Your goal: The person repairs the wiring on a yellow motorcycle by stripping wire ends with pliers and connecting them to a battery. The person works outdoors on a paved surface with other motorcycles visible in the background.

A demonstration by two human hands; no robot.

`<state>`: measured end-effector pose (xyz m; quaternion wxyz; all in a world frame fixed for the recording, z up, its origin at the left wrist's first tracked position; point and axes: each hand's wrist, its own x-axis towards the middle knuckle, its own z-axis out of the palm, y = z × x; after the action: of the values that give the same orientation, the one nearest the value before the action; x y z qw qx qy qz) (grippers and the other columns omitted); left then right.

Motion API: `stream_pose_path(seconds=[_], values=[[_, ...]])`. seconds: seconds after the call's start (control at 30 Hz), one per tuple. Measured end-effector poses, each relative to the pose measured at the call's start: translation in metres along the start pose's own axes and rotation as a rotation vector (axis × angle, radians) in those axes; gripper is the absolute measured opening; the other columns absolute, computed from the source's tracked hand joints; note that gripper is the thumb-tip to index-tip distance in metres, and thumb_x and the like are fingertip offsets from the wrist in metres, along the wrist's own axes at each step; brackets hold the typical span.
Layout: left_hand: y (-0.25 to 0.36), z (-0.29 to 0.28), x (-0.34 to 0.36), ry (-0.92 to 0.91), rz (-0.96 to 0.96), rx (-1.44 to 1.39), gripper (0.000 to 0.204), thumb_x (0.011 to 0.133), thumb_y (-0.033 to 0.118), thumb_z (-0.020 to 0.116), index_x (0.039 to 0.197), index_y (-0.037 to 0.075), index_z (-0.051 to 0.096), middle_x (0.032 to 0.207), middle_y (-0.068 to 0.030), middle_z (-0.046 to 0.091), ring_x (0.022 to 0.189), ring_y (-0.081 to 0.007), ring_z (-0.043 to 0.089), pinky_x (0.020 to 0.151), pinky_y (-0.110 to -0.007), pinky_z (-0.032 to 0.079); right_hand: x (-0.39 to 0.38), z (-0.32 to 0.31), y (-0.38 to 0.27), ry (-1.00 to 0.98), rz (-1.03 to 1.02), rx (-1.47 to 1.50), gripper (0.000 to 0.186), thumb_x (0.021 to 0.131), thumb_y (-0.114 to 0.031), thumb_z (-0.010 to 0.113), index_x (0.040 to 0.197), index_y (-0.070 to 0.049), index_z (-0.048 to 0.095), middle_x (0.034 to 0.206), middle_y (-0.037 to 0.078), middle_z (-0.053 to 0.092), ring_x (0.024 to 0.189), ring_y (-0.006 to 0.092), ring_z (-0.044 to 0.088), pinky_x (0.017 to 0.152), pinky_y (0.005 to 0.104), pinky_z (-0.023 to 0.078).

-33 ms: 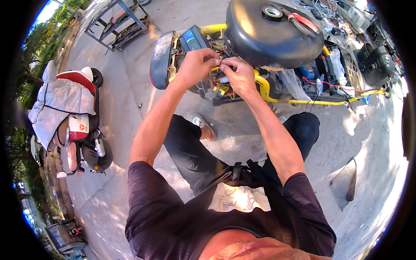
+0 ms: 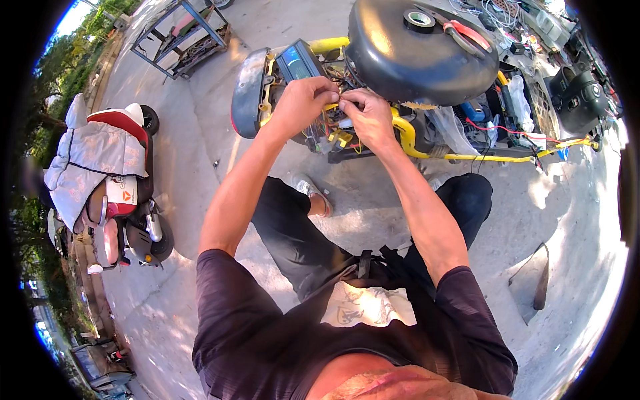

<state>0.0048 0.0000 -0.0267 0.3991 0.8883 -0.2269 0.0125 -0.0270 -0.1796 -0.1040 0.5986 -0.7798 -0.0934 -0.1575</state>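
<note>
My left hand (image 2: pixel 307 103) and my right hand (image 2: pixel 371 119) meet fingertip to fingertip over the rear of a yellow-framed vehicle. Both are closed in a pinch on thin wire, whose ends are mostly hidden by the fingers. Below them hangs a tangle of coloured wires (image 2: pixel 319 128) with a yellow connector (image 2: pixel 342 139). Just beyond my left hand lies a dark box with a blue face (image 2: pixel 297 61). A black rounded seat (image 2: pixel 413 63) rises beyond my right hand, with a roll of black tape (image 2: pixel 419 21) and red-handled pliers (image 2: pixel 468 37) on top.
A yellow frame tube (image 2: pixel 405 133) curves beside my right wrist. Farther right are a red wire (image 2: pixel 497 129), plastic wrapping (image 2: pixel 448 127) and a black housing (image 2: pixel 577 95). A red scooter (image 2: pixel 123 193) with a grey cover stands left. Behind it is a metal cart (image 2: pixel 181 41).
</note>
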Motion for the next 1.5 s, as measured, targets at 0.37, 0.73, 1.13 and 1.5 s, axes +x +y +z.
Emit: stream_pose_path(seconds=[0.37, 0.73, 1.13, 1.5], values=[[-0.028, -0.023, -0.003, -0.098, -0.198, -0.553, 0.031, 0.108, 0.024, 0.070, 0.124, -0.002, 0.073, 0.099, -0.0046, 0.074, 0.071, -0.0083, 0.067, 0.062, -0.024, 0.058, 0.002, -0.004, -0.009, -0.040, 0.211, 0.132, 0.030, 0.095, -0.024, 0.075, 0.112, 0.001, 0.079, 0.106, 0.013, 0.079, 0.095, 0.0237, 0.077, 0.086, 0.0347, 0.058], [-0.005, 0.000, -0.001, -0.018, -0.092, -0.127, 0.024, 0.102, 0.022, 0.076, 0.109, 0.000, 0.075, 0.077, -0.0023, 0.071, 0.068, -0.0092, 0.064, 0.062, -0.029, 0.052, 0.004, -0.005, -0.005, -0.035, 0.181, -0.024, 0.034, 0.094, -0.030, 0.074, 0.111, -0.002, 0.081, 0.105, 0.013, 0.078, 0.096, 0.0262, 0.077, 0.088, 0.0365, 0.057], [-0.013, 0.008, 0.010, 0.053, -0.019, 0.093, 0.025, 0.101, 0.023, 0.072, 0.106, -0.002, 0.077, 0.079, -0.0157, 0.074, 0.073, -0.0253, 0.074, 0.069, -0.042, 0.055, -0.011, -0.009, -0.002, 0.019, 0.145, 0.154, 0.041, 0.096, -0.026, 0.078, 0.127, 0.002, 0.074, 0.114, 0.016, 0.076, 0.102, 0.0266, 0.074, 0.089, 0.0381, 0.056], [-0.019, 0.025, 0.021, 0.109, 0.098, 0.281, 0.029, 0.104, 0.028, 0.065, 0.114, 0.002, 0.072, 0.090, -0.0177, 0.076, 0.085, -0.0383, 0.073, 0.076, -0.048, 0.055, -0.070, -0.030, 0.001, 0.188, -0.047, -0.013, 0.045, 0.091, -0.012, 0.083, 0.133, -0.001, 0.071, 0.135, 0.011, 0.064, 0.109, 0.0203, 0.065, 0.088, 0.0330, 0.055]])
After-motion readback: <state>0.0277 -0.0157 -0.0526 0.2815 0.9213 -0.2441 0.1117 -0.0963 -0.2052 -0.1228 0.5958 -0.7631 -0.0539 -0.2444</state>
